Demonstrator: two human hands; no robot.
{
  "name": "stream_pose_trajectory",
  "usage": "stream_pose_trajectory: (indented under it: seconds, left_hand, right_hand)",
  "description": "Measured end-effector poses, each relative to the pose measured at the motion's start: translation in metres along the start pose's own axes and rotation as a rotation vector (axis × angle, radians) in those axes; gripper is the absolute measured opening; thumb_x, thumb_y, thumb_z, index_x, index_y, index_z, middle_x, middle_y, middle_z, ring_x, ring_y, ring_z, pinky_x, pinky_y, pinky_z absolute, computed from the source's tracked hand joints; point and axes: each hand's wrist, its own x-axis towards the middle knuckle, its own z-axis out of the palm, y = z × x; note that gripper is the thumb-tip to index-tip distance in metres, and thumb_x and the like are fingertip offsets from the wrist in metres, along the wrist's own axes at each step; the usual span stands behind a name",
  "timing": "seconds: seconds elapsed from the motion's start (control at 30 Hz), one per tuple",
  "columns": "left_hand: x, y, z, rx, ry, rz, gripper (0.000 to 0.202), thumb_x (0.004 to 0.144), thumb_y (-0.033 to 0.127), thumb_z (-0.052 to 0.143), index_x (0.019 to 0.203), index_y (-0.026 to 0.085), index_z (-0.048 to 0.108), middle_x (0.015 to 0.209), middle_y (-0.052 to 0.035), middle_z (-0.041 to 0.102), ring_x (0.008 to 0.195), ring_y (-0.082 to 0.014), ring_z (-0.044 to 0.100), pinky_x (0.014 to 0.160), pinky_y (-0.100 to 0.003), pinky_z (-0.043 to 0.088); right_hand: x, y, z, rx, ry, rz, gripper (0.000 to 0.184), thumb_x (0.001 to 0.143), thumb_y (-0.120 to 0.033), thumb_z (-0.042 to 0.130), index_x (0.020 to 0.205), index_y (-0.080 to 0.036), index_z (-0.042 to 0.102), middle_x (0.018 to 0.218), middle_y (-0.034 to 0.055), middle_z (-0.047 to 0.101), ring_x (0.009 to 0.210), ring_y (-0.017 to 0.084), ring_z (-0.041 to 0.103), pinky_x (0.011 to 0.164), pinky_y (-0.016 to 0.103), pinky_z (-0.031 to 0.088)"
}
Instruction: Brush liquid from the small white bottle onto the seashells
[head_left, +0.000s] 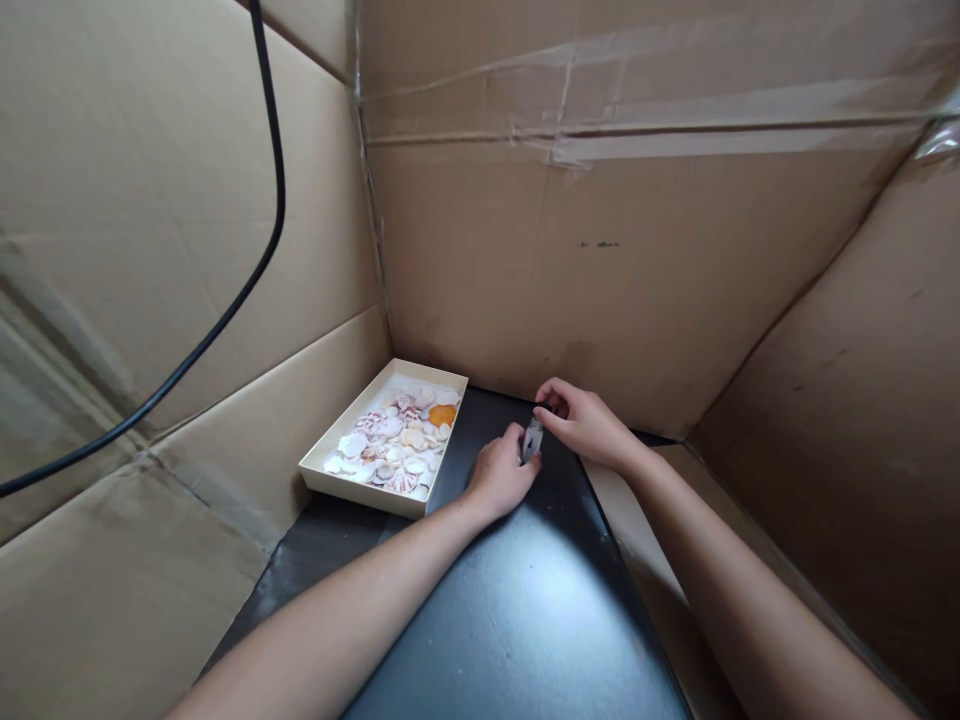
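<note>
My left hand (501,474) is closed around a small, pale, translucent bottle (532,440) with dark marks on its side. The bottle stands tilted just above the black tabletop (517,590). At its upper end, the fingers of my right hand (574,415) are pinched together around a small dark part, which looks like a cap. The fingers partly hide that end, so I cannot tell whether the cap is on the bottle. Left of my left hand lies a shallow cream box (367,492) of seashells (401,440), mostly white and striped, with one orange shell (442,414).
Cardboard walls (480,230) enclose the black surface at the back, left and right. A black cable (270,240) hangs in front of the left wall. Right of the table edge, more cardboard (637,510) lies below my right forearm.
</note>
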Motion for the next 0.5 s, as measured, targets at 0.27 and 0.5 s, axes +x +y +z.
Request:
stream_pose_trajectory:
  seconds: [0.27,0.5]
  left_hand:
    - [-0.0002,-0.0031,0.0029,-0.121,0.027,0.061,0.011,0.084,0.030,0.051,0.089,0.022,0.045,0.069,0.0056,0.046,0.061,-0.0107,0.044,0.057,-0.021,0.028]
    - [0.0001,-0.0042,0.0040,-0.134,0.032,0.048,0.013,0.083,0.031,0.053,0.089,0.022,0.045,0.067,0.0062,0.045,0.060,-0.0102,0.042,0.056,-0.022,0.027]
  right_hand:
    - [0.0007,0.0028,-0.0016,-0.019,0.027,0.072,0.018,0.082,-0.037,0.054,0.081,-0.020,0.056,0.070,0.0001,0.062,0.062,0.014,0.053,0.056,0.025,0.036]
    - [0.0006,0.0043,-0.0022,-0.127,0.091,0.109,0.033,0.081,-0.049,0.058,0.068,-0.020,0.051,0.059,-0.0002,0.057,0.054,0.013,0.048,0.051,0.024,0.031]
